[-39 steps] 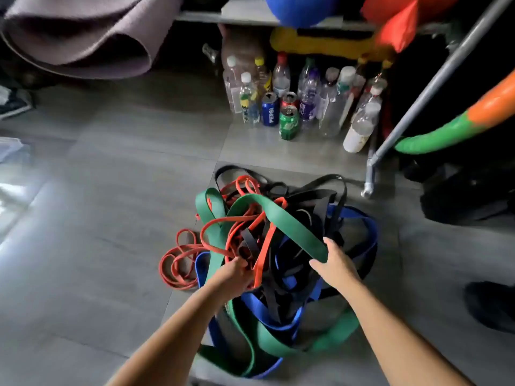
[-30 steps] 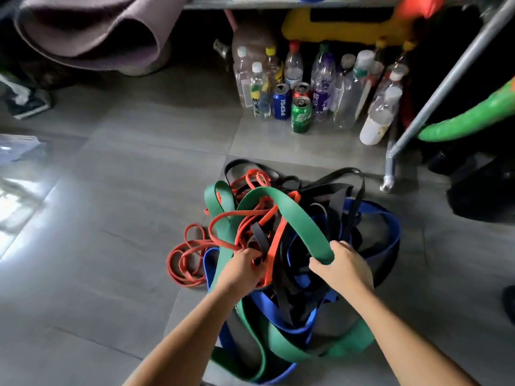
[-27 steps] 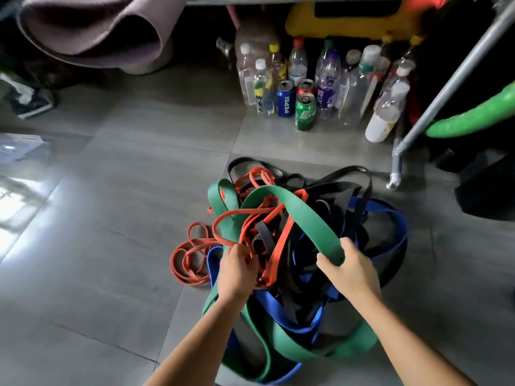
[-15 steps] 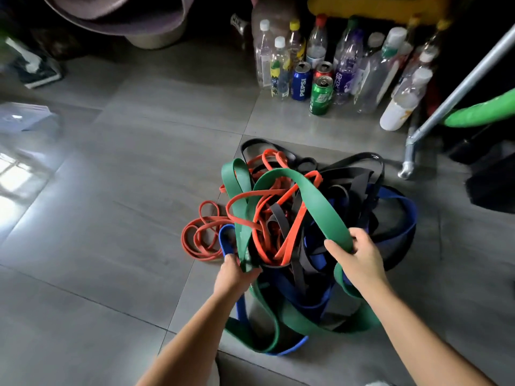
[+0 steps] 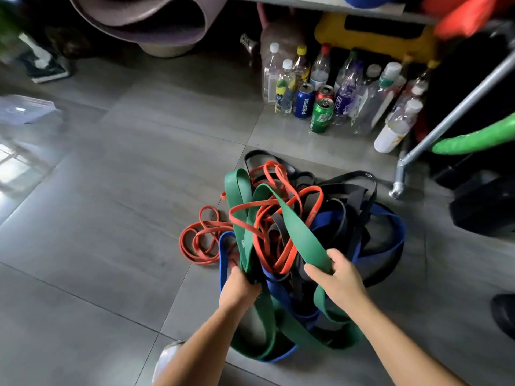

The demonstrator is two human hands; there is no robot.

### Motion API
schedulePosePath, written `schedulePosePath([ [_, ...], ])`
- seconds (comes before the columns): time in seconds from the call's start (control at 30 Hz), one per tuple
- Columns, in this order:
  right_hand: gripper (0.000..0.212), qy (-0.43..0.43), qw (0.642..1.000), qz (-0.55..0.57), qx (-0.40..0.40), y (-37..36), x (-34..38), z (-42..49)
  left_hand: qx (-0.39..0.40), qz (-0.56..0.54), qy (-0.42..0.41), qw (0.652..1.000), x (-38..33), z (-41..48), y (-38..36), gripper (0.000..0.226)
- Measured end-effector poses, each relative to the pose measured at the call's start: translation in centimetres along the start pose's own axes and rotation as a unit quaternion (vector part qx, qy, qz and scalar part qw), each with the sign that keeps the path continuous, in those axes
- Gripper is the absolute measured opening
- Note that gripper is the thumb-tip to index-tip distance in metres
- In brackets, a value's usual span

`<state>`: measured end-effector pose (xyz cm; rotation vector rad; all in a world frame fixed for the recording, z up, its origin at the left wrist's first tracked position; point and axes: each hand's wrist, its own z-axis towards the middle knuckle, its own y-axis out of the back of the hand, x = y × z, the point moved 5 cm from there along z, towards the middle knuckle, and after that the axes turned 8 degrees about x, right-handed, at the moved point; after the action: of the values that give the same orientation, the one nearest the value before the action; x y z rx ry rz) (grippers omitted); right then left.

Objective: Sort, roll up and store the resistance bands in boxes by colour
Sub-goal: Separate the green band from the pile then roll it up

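Note:
A tangled heap of resistance bands lies on the grey tiled floor. A wide green band (image 5: 295, 229) arches over the top of the heap. Thin orange bands (image 5: 267, 213) thread through it and coil out to the left. Black bands (image 5: 348, 201) and wide blue bands (image 5: 390, 235) fill the right side. My left hand (image 5: 239, 288) grips one end of the green band at the heap's near left. My right hand (image 5: 334, 277) pinches the green band's other strand, lifted above the pile. No storage box shows.
Several plastic bottles and drink cans (image 5: 320, 107) stand in a cluster at the back. A metal rack leg (image 5: 401, 174) stands right of the heap. A rolled mat (image 5: 145, 20) lies at the top left. A dark object (image 5: 485, 207) sits at the right.
Both hands have drawn the green band toward me, so its arch stands higher above the heap. My left hand slid down to the near edge of the pile.

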<state>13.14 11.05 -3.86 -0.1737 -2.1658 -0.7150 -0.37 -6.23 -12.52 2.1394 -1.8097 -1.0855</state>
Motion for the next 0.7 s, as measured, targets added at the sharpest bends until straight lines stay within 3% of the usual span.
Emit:
schedulePosePath([
  [0.1, 0.024, -0.003, 0.999, -0.035, -0.002, 1.0, 0.8, 0.0, 0.025, 0.001, -0.035, 0.999, -2.4, -1.5, 2.1, 0.010],
  [0.2, 0.032, 0.006, 0.997, -0.081, -0.005, 2.7, 3.2, -0.6, 0.053, -0.175, -0.048, 0.982, -4.2, -4.4, 5.4, 0.021],
  [0.3, 0.039, 0.007, 0.990, -0.143, 0.019, 4.0, 6.2, -2.4, 0.087, -0.332, -0.058, 0.938, -6.3, -7.3, 9.3, 0.012],
  [0.43, 0.039, 0.041, 0.997, -0.048, 0.046, 4.6, 10.5, -5.9, 0.126, -0.347, -0.122, 0.921, -11.9, -13.7, 12.4, 0.015],
  [0.53, 0.057, 0.061, 0.986, 0.096, 0.125, 4.1, 14.5, -9.0, 0.180, -0.334, -0.168, 0.910, -16.5, -19.7, 12.5, 0.012],
  [0.6, 0.069, 0.058, 0.978, 0.173, 0.102, 5.4, 16.8, -10.8, 0.206, -0.322, -0.173, 0.908, -18.7, -22.4, 12.6, 0.040],
  [0.7, 0.059, 0.081, 0.985, 0.151, -0.001, 8.9, 19.5, -13.6, 0.196, -0.327, -0.189, 0.905, -20.7, -26.2, 14.4, 0.072],
])
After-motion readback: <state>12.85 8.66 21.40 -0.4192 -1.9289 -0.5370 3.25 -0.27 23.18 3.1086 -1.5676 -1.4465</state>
